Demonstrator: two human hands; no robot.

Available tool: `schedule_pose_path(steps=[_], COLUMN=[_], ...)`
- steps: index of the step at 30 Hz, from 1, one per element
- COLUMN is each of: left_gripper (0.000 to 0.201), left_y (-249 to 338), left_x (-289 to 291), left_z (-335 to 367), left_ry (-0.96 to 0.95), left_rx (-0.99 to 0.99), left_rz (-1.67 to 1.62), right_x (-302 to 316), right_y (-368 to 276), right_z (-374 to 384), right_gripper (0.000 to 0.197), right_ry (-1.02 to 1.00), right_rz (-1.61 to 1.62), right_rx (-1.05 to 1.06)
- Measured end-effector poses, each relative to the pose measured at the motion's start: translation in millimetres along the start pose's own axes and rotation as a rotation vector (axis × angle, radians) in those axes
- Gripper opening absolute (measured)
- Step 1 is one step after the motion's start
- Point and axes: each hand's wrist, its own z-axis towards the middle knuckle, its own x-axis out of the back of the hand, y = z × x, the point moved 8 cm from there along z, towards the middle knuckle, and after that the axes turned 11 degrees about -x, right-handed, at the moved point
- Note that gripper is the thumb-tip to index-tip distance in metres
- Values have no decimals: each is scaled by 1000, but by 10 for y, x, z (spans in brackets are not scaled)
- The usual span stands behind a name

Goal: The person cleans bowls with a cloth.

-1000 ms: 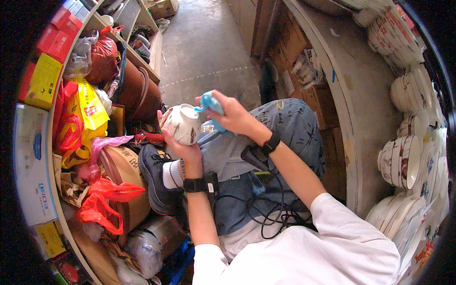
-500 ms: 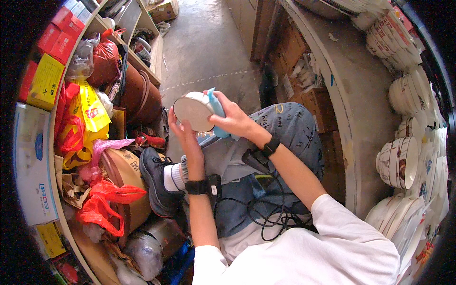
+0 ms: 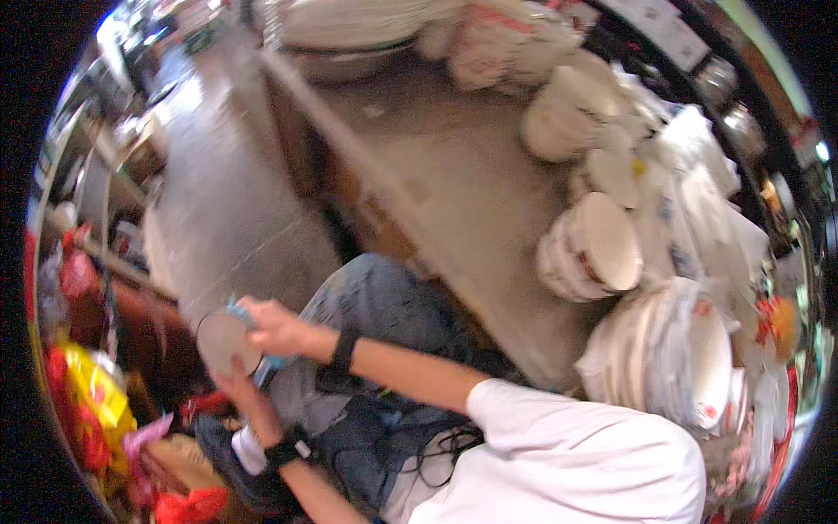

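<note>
A round white bowl (image 3: 223, 339) with a thin dark rim is held up in front of my knees, its round face toward me. My left hand (image 3: 242, 391) grips its lower edge, thumb on the face. My right hand (image 3: 281, 328) is closed on a light blue cloth (image 3: 270, 370) pressed against the bowl's right side. Motion blur hides the exact finger positions. Both wrists wear black bands.
To the right, a shelf (image 3: 419, 162) carries stacked white bowls (image 3: 594, 249) and wrapped plates (image 3: 650, 358). At the left lie a yellow bag (image 3: 94, 380), a red bag (image 3: 190, 506) and a brown jar (image 3: 153, 341). A concrete aisle (image 3: 231, 214) runs ahead.
The view has swung to the right, showing more of the shelf of bowls and blurring the picture. Both hands keep hold of the bowl and cloth, now lower left in view.
</note>
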Motion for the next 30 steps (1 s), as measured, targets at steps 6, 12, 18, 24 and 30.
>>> schedule_pose_path(steps=[6, 12, 18, 24, 30], left_gripper=[65, 105, 105, 96, 91], left_y=[161, 998, 1013, 914, 1108], left_x=[-521, -1199, -1356, -1235, -995], left_z=[71, -290, -351, -263, -174], left_ry=[-90, -290, -297, -184, -155], left_rx=[-62, -810, -738, -682, -510], left_rz=[-56, 669, 630, 417, 57], right_x=[457, 849, 984, 1043, 1359], right_y=[-134, -19, -20, -233, -119], right_z=[-114, -213, -291, -389, -567], right_gripper=[35, 42, 44, 55, 42], right_ry=[166, 346, 351, 191, 298], right_rz=[-44, -110, -159, -71, 186], right_rx=[-26, -153, -83, 90, -3])
